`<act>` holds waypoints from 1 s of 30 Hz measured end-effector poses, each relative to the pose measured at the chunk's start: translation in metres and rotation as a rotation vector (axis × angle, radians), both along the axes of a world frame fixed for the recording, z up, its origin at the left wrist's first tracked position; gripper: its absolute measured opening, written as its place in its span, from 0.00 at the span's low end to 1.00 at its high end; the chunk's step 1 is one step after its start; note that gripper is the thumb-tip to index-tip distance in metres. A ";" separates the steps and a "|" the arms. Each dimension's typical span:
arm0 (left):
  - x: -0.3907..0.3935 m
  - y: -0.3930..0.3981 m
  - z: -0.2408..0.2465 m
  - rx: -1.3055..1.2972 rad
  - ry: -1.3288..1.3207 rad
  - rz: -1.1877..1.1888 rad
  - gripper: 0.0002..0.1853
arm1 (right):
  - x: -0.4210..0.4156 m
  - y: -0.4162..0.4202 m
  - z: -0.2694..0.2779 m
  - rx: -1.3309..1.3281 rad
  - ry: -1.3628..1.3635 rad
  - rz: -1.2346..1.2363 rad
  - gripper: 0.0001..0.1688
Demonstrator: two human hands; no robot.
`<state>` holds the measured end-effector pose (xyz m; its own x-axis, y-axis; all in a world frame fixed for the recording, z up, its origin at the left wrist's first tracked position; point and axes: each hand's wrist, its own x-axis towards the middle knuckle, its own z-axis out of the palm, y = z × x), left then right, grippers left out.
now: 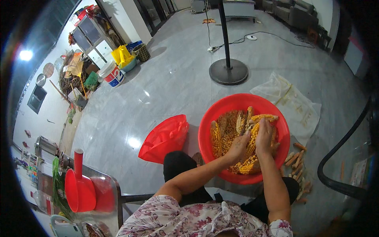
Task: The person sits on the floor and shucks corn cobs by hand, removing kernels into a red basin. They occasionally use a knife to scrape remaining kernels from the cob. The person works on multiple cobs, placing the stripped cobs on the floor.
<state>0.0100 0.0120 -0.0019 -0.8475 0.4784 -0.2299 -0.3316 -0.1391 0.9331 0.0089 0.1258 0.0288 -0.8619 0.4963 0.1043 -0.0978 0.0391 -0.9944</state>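
A large red plastic basin (204,139) stands between my knees, holding loose yellow kernels (227,142) and several ears of corn. Both hands are over it. My left hand (239,146) is closed round something near the basin's middle, perhaps a cob or a tool; the fingers hide most of it. My right hand (264,136) lies against a yellow ear of corn (252,140), its fingers pointing away from me. Another ear (216,134) rests at the basin's left side, and one (263,118) lies just beyond my right fingertips.
A red plastic bag (165,139) is left of the basin. Bare cobs (296,163) lie on the floor at right, near a white sack (299,109). A black stand base (228,72) rises beyond. A red dipper (80,189) sits on a metal table at left.
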 end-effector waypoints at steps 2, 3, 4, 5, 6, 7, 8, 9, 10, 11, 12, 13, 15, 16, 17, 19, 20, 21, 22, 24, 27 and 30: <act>-0.001 0.001 -0.001 -0.017 -0.006 -0.016 0.24 | 0.002 -0.002 0.008 0.039 0.018 -0.018 0.21; -0.001 0.002 -0.004 -0.008 -0.021 -0.017 0.24 | 0.003 -0.006 0.012 0.001 0.022 -0.053 0.21; -0.001 0.003 -0.008 0.001 -0.037 -0.017 0.25 | 0.004 -0.010 0.015 -0.038 0.026 -0.087 0.21; -0.001 0.004 -0.011 0.034 -0.035 0.009 0.24 | 0.004 -0.011 0.017 -0.052 0.019 -0.093 0.20; 0.000 0.006 -0.012 0.069 -0.037 0.034 0.24 | 0.005 -0.011 0.017 -0.066 0.010 -0.099 0.20; 0.001 0.007 -0.013 0.087 -0.047 0.056 0.24 | 0.007 -0.009 0.017 -0.055 -0.010 -0.077 0.20; 0.002 0.007 -0.014 0.106 -0.055 0.080 0.24 | 0.008 -0.008 0.016 -0.043 -0.029 -0.054 0.20; 0.003 0.009 -0.008 0.110 -0.069 0.095 0.23 | 0.009 -0.006 0.018 -0.024 -0.019 -0.035 0.21; 0.004 0.011 -0.002 0.114 -0.083 0.110 0.23 | 0.010 -0.005 0.020 -0.004 -0.008 -0.016 0.21; 0.005 0.008 0.002 0.077 -0.102 0.055 0.23 | 0.011 -0.004 0.021 0.016 0.002 0.003 0.21; 0.004 0.002 0.009 0.040 -0.114 -0.004 0.24 | 0.008 -0.002 0.016 0.020 0.039 -0.005 0.21; 0.004 -0.001 0.016 0.000 -0.126 -0.061 0.24 | 0.005 -0.001 0.008 0.022 0.075 -0.012 0.21; 0.010 0.003 0.030 0.092 -0.110 0.003 0.24 | 0.003 -0.001 0.004 0.020 0.093 -0.021 0.21; 0.012 0.004 0.033 0.139 -0.105 0.037 0.24 | 0.004 -0.002 0.005 0.015 0.075 -0.024 0.21; 0.010 0.008 0.027 0.178 -0.114 0.070 0.24 | 0.004 -0.004 0.008 0.030 0.072 -0.027 0.21; 0.005 0.013 0.005 0.254 -0.133 0.144 0.23 | 0.008 -0.011 0.017 0.075 0.083 -0.026 0.21; 0.001 0.009 -0.005 0.224 -0.175 0.104 0.23 | 0.009 -0.013 0.020 0.107 0.095 -0.027 0.21; -0.003 0.004 -0.008 0.197 -0.218 0.060 0.23 | 0.008 -0.012 0.019 0.105 0.102 -0.030 0.21; -0.003 0.004 -0.011 0.201 -0.213 0.050 0.23 | 0.007 -0.011 0.018 0.102 0.110 -0.032 0.21; 0.001 0.007 -0.002 0.245 -0.157 0.063 0.23 | 0.005 -0.008 0.013 0.096 0.105 -0.019 0.22; -0.002 0.006 0.008 0.252 -0.114 0.022 0.23 | 0.006 -0.007 0.012 0.098 0.073 0.020 0.22; 0.002 0.007 0.022 0.294 -0.166 0.042 0.21 | 0.008 -0.014 0.018 0.128 0.063 0.005 0.22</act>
